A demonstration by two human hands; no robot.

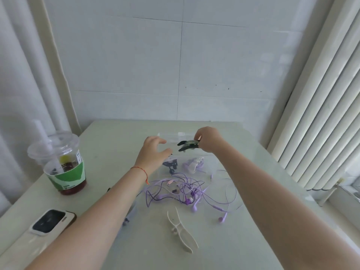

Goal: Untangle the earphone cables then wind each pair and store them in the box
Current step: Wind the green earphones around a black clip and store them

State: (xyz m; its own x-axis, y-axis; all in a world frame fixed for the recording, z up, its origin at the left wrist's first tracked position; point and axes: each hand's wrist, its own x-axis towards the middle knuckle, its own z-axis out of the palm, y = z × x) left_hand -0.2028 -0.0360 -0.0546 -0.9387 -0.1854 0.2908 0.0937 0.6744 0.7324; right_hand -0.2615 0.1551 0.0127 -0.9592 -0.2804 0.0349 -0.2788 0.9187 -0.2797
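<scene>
A pale surface (109, 137) by a tiled wall carries the job: a clear plastic box (171, 136) at the far side, and nearer, a knot of purple earphone cables (181, 189) not yet untangled. The left hand (153, 154) reaches toward the box, fingers loose and grasping nothing — likely to steady it. The right hand (207, 139) pinches a dark clip (188, 146) over the box. A white clip (182, 230) lies nearest; an iced drink cup (62, 162) and phone (51, 221) sit left.
</scene>
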